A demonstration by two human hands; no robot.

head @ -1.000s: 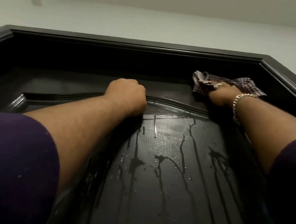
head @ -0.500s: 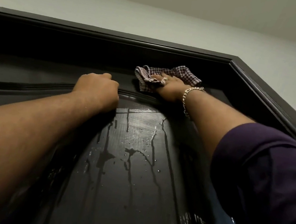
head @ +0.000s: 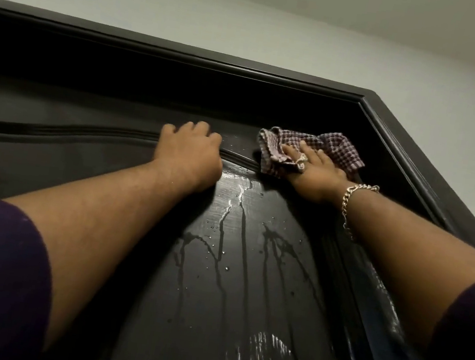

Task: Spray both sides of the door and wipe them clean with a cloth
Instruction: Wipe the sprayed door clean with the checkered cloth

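Pressing the checked cloth (head: 331,153) flat under my right hand (head: 314,173), fingers spread, high on the wet door (head: 247,273); my left hand (head: 189,151) braces beside it, fingers curled. Cloth looks soft; the dripping panel probably slippery.

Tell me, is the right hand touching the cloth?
Touching. The head view shows the right hand lying flat on the checked cloth, fingers spread over it, pressing it against the door.
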